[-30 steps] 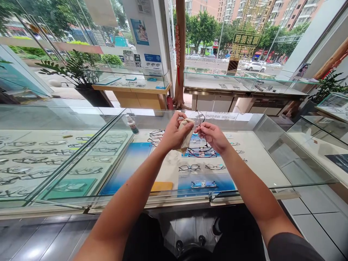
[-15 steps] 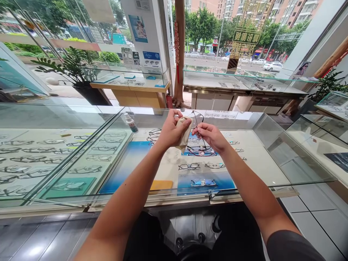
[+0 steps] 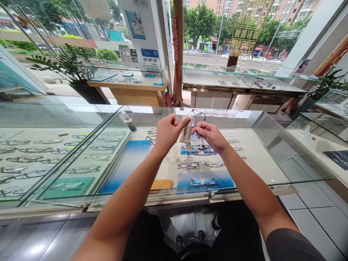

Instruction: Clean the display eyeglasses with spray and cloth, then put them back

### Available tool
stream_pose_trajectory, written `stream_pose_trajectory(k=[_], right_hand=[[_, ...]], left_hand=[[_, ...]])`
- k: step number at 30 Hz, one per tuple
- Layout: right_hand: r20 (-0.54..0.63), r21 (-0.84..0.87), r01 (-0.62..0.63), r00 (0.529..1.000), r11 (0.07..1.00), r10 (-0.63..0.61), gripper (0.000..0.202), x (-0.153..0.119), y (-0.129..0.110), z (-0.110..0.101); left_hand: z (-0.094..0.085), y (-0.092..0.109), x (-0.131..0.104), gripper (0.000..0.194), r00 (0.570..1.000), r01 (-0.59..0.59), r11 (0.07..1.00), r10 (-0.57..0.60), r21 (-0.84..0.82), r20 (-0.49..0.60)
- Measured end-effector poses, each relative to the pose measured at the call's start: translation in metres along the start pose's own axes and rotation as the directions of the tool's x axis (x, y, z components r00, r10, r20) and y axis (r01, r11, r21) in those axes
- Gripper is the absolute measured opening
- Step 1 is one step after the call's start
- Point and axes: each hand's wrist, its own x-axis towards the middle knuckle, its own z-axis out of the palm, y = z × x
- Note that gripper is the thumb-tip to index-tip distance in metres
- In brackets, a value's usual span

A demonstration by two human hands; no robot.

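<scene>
My left hand (image 3: 169, 132) pinches a cream cleaning cloth (image 3: 186, 133), which hangs down from the thumb. Its fingers are partly hidden behind the cloth. Just to the right, my right hand (image 3: 210, 135) grips a pair of dark-rimmed eyeglasses (image 3: 201, 139) with thumb and fingers. One temple sticks up above the hand. The cloth lies against the near side of the glasses, over the lens area; I cannot tell how far it wraps round. Both hands are held above a glass display case (image 3: 261, 152).
Inside the case are several frames, such as black eyeglasses (image 3: 188, 165), and blue-lensed glasses (image 3: 202, 181) on a blue mat. A spray bottle (image 3: 128, 121) stands at the back left. An orange-yellow pad (image 3: 161, 184) lies near the front edge. More showcases (image 3: 217, 78) stand by the window.
My left hand has turned, its thumb now pointing right along the cloth, and the cloth has shifted slightly right against the glasses. My right hand stays nearly in place.
</scene>
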Motion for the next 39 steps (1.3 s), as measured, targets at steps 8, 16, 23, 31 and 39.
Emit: stream_pose_trajectory(k=[8,16,23,31,39], right_hand=[[-0.004,-0.019,-0.026,1.000,0.999,0.026,0.041,0.001,0.002,0.001],[-0.033,-0.008,-0.069,0.997,0.998,0.069,0.039,0.003,0.003,0.002],[-0.049,0.095,-0.096,0.994,0.991,0.101,0.042,0.002,0.000,0.004],[-0.079,0.172,-0.112,0.989,0.979,0.127,0.040,0.001,-0.002,0.005],[-0.026,0.131,-0.135,0.990,0.982,0.139,0.036,0.001,0.003,0.007]], left_hand=[[0.010,-0.004,0.002,0.072,0.902,0.300,0.885,-0.141,-0.357,0.408],[0.017,-0.006,0.000,0.054,0.810,0.526,0.532,-0.075,-0.663,0.582],[0.015,-0.008,0.006,0.033,0.843,0.523,0.397,-0.112,-0.754,0.526],[0.012,-0.007,0.007,0.046,0.792,0.528,0.387,0.097,-0.756,0.603],[0.014,-0.004,0.004,0.045,0.820,0.502,0.388,0.070,-0.773,0.568]])
